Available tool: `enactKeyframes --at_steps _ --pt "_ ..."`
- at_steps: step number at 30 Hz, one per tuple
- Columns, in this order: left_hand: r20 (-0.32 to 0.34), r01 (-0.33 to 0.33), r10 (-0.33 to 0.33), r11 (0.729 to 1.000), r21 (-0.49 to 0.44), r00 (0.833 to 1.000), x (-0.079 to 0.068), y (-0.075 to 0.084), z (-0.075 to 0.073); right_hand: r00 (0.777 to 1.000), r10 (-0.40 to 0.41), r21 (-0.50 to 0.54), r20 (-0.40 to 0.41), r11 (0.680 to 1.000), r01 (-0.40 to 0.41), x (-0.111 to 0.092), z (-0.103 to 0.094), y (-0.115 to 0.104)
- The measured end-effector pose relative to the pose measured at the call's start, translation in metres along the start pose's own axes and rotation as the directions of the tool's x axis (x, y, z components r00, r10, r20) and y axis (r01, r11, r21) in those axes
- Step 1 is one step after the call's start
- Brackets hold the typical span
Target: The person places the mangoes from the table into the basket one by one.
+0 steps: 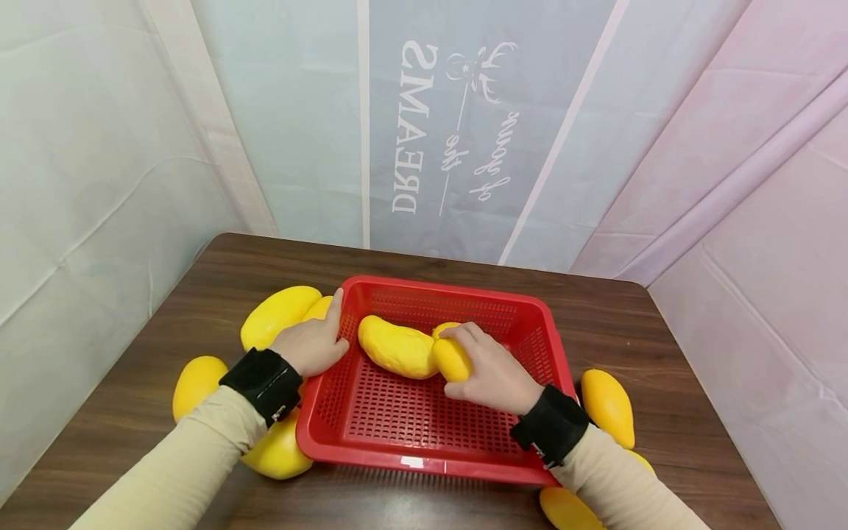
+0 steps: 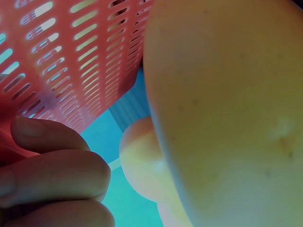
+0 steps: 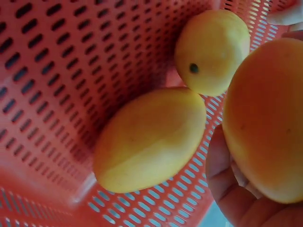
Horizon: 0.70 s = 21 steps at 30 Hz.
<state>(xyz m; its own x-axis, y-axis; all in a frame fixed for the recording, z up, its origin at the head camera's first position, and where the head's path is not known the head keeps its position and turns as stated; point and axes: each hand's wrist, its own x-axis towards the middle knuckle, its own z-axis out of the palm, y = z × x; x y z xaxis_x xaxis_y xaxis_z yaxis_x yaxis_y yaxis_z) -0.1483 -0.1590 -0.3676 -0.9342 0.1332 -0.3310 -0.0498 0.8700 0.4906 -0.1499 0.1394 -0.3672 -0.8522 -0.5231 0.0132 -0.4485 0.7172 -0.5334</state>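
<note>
A red plastic basket (image 1: pixel 490 472) with slotted walls stands on the table. My left hand (image 1: pixel 308 347) grips its left rim, index finger extended along it; in the left wrist view, curled fingers (image 2: pixel 57 175) lie against the basket wall. Inside the basket, my right hand (image 1: pixel 493 374) holds a yellow mango (image 1: pixel 453 361), its fingers wrapped round the fruit. To the left of that mango lies a long yellow mango (image 1: pixel 395 349). Another mango (image 1: pixel 444 328) shows partly behind the held one. The right wrist view shows two mangoes resting in the basket, one lying lengthwise (image 3: pixel 151 142).
Several mangoes lie on the brown wooden table (image 1: pixel 218 294) left of the basket, including one at the back left (image 1: pixel 278 315). To the right, a mango (image 1: pixel 607 406) lies near the right forearm, another (image 1: pixel 570 509) at the front. Fabric curtains (image 1: pixel 311 110) enclose the table.
</note>
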Motion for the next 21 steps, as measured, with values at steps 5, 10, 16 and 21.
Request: enactKeyframes --at_steps 5,10,16,21 --pt "0.002 0.006 -0.006 1.000 0.000 1.000 -0.0008 0.0005 -0.0002 1.000 0.006 -0.028 0.027 1.000 -0.005 0.0002 0.0015 0.0023" --pt "0.004 0.006 -0.006 1.000 -0.005 1.000 -0.0016 0.0011 -0.0003 0.998 0.016 -0.042 0.058 0.999 -0.013 -0.0011 0.0025 0.0046" --pt "0.004 0.004 -0.004 1.000 -0.006 1.000 -0.0018 0.0012 -0.0005 0.997 -0.003 -0.047 0.073 0.999 0.006 -0.0016 0.0037 0.0078" --pt "0.003 0.000 0.000 1.000 -0.003 1.000 -0.0019 0.0009 -0.0004 0.997 0.008 -0.037 0.077 0.999 -0.005 -0.0019 0.0034 0.0090"
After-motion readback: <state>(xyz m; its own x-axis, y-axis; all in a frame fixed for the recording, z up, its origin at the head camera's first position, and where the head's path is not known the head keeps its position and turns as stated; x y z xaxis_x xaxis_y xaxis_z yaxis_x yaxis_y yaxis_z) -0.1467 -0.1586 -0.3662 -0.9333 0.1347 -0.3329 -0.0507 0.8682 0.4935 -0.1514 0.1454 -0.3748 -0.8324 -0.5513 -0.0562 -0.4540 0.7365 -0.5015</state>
